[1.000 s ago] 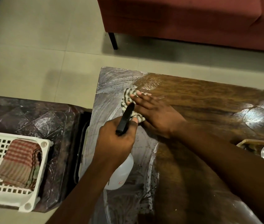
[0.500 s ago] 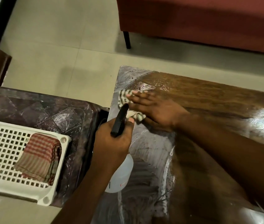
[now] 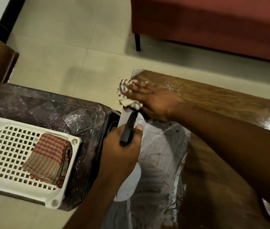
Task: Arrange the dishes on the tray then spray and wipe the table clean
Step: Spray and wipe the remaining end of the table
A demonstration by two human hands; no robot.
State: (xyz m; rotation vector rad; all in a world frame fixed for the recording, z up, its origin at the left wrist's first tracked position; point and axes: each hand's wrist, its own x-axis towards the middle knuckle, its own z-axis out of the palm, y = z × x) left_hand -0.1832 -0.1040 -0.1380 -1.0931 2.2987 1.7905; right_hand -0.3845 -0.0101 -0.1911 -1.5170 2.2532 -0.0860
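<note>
Entry: table cleaning, wiping stage, judged part done. Your left hand is clenched round the neck of the spray bottle, with the thumb raised beside the black trigger head. The white body hangs below the fist, over the table; whether its base rests on the wood cannot be told. Your right hand lies flat just beyond the nozzle, fingers straight, gripping nothing. It presses the striped cloth onto the table's far left corner. The cloth is bunched under the fingers and palm, and one fold reaches the table's edge. Beads of spray sit on the wood just past the right wrist, so spraying looks done there and wiping not yet. A pale streaky film covers the strip under the left fist and on its near side; that strip probably needs another pass. The wood on the inner side of the right forearm looks darker and cleaner. Neither the tray nor the dishes are in view, so that step cannot be confirmed, though it is likely finished since wiping is in hand. Also present: a white perforated basket to the outer side of the left grip, on a dark side table, holding a folded checked cloth. A red sofa stands across the floor beyond the right hand.
</note>
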